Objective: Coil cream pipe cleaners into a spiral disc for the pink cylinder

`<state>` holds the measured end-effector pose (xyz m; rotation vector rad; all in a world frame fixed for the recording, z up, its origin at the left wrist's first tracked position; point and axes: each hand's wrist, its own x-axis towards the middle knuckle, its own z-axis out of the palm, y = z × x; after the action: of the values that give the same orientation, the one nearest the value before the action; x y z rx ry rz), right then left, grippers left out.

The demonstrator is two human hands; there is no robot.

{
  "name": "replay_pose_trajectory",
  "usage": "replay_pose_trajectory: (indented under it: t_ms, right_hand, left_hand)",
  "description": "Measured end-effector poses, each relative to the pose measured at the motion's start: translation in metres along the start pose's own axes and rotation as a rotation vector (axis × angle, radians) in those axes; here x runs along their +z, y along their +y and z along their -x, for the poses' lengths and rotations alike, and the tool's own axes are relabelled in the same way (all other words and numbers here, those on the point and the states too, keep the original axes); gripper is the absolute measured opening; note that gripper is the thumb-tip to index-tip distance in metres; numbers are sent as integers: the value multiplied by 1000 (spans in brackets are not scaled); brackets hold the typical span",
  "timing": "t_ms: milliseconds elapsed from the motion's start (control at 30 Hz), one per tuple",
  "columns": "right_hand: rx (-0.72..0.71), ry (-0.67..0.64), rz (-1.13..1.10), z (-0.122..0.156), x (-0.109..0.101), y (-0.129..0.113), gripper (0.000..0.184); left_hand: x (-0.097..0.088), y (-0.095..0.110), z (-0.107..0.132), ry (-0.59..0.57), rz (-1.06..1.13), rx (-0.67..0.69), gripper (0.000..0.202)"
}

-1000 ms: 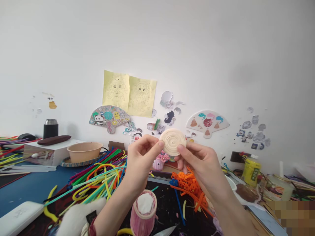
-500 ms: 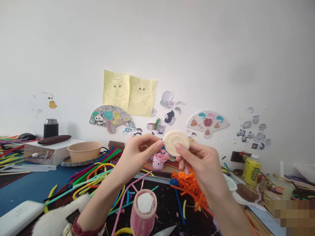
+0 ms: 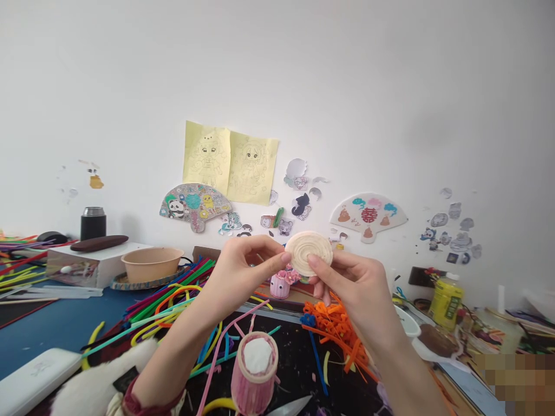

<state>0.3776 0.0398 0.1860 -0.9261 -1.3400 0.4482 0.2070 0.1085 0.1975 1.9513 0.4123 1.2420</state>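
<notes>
Raised above the desk is a cream disc coiled in a spiral (image 3: 299,249), its round face towards me. My right hand (image 3: 353,283) grips it, thumb pressed on the face and fingers behind. The thumb and fingers of my left hand (image 3: 251,266) pinch its left edge; the fingers behind are partly hidden. Below, between my forearms, stands a pink striped cup (image 3: 252,390) with a pale rim and white filling. A small pink pot with eyes and pink flowers (image 3: 280,286) sits behind my hands.
Colourful pipe cleaners (image 3: 173,312) spread across the left. An orange fuzzy heap (image 3: 325,323) lies right of centre. A blade tip (image 3: 290,406) shows at the front. Further out are a tan bowl (image 3: 150,271), a white case (image 3: 41,375) and a yellow bottle (image 3: 445,300).
The disc has tilted slightly and shifted a little left in my hands. Both hands keep their hold. The whole view has shifted slightly.
</notes>
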Motion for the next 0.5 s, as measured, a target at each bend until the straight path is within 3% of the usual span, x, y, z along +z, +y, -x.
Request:
replay_pose_trajectory:
  t_ms: [200,500]
  right_hand:
    - [51,-14,9,3,2,-4,30]
    - [2,-2,-7,2,3,-2,30]
  left_hand:
    - [1,4,0,35,1,67,22]
    - [2,1,2,54,15,28,25]
